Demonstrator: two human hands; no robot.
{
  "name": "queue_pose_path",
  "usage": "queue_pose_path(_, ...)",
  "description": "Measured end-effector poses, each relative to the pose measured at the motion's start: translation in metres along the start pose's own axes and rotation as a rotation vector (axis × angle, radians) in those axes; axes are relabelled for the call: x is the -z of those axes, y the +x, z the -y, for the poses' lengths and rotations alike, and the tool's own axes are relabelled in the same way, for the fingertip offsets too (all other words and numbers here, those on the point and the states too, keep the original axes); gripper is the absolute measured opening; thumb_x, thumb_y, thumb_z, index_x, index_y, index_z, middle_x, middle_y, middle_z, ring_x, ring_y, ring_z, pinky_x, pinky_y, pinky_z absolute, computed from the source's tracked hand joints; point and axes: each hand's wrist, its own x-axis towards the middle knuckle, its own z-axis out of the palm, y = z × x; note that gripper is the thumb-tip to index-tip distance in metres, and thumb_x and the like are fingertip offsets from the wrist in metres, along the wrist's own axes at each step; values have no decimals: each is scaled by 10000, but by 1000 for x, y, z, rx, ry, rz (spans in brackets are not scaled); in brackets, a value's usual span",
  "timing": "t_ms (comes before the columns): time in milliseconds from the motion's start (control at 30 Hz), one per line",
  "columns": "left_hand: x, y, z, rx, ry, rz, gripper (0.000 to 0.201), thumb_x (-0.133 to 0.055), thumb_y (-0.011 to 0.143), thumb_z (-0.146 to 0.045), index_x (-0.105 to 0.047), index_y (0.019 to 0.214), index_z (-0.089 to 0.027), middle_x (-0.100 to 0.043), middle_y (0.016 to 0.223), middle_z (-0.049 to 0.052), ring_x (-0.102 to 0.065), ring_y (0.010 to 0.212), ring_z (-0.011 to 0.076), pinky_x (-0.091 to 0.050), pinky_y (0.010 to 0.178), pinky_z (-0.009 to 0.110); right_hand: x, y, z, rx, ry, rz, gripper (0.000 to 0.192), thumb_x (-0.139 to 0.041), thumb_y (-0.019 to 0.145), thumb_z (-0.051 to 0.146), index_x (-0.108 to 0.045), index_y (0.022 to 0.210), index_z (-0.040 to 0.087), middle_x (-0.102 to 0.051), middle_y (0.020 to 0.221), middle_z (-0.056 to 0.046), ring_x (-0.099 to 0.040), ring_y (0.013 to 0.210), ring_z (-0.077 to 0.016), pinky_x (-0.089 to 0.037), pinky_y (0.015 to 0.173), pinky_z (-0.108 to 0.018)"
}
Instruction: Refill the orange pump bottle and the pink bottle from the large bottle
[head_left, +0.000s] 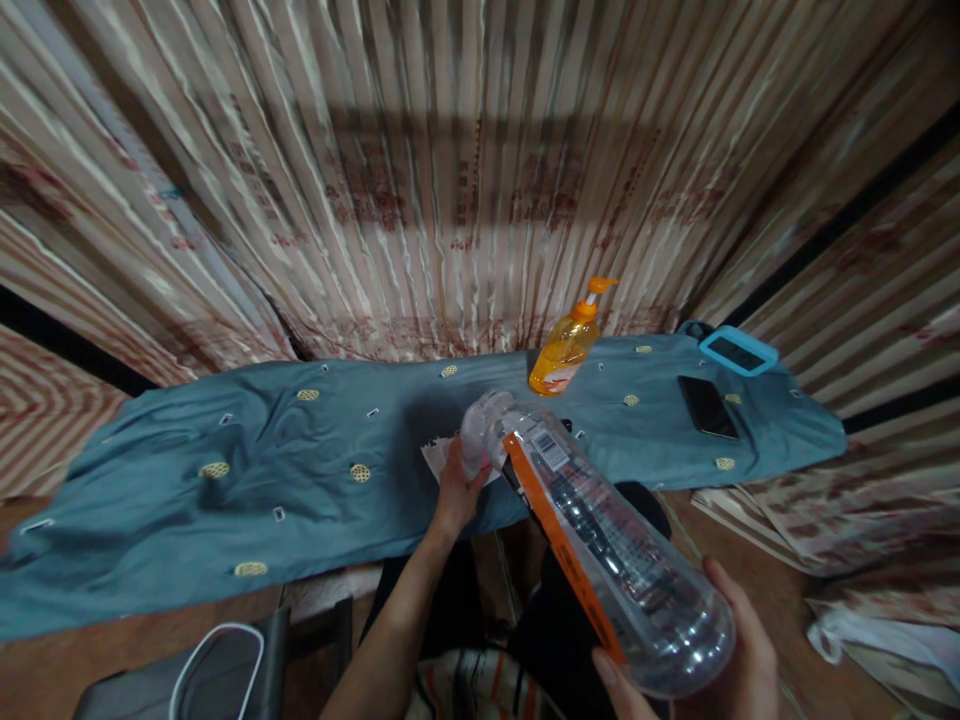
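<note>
Closest to the lens, the right hand (724, 655) cupped the rounded base of a clear plastic bottle (600, 545), thumb and fingers wrapped around it in a firm hold. That bottle lay tilted, its neck pointing away toward the blue cloth (225, 480), and an orange strip ran along its label. At the neck end, the left hand (456, 490) had its fingers closed around the bottle's top; whether a cap sat under them could not be told. A piece of white paper (435, 458) lay on the cloth just beneath that hand.

Beyond the bottle's neck, an orange pump dispenser (566, 345) stood upright on the cloth, near its far edge. To the right of the dispenser lay a dark phone (707, 406) flat on the cloth, and farther right again a device in a light-blue case (739, 351) rested at the cloth's far corner. Striped curtains (450, 180) hung behind the dispenser. Well to the left of the bottle and below the cloth's near edge, a dark bag with white trim (217, 675) showed.
</note>
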Motion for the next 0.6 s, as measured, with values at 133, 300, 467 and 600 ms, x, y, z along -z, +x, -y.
queue_pose_path(133,-1,0,1,17,9,-20,639,-634,859,-394,-424,1394,-114,-576,1391,207,-555,1329,337,-420,1155,527,0,1,-1,11,1,17,920,-831,694,367,-430,1508,218,-575,1278,-131,-608,984,-261,-546,696,-340)
queue_pose_path(300,-3,0,3,13,-2,-29,598,-641,856,-380,-454,1365,-129,-599,1349,194,-580,1286,336,-437,1128,537,3,1,-7,28,-1,23,922,-844,675,356,-444,1497,240,-560,1339,-130,-609,1035,-280,-550,743,-369)
queue_pose_path(467,-1,0,3,-28,-4,-31,559,-641,854,-377,-477,1342,-160,-612,1317,165,-585,1265,313,-448,1112,516,2,1,-5,3,35,11,914,-858,654,355,-474,1477,244,-562,1310,-115,-600,1023,-267,-547,762,-365)
queue_pose_path(600,-1,0,1,-32,-1,-24,559,-622,872,-379,-460,1357,-153,-605,1330,170,-581,1278,306,-438,1126,509,2,1,-5,5,16,8,918,-847,673,361,-453,1496,258,-586,1249,-102,-597,1012,-267,-541,792,-384)
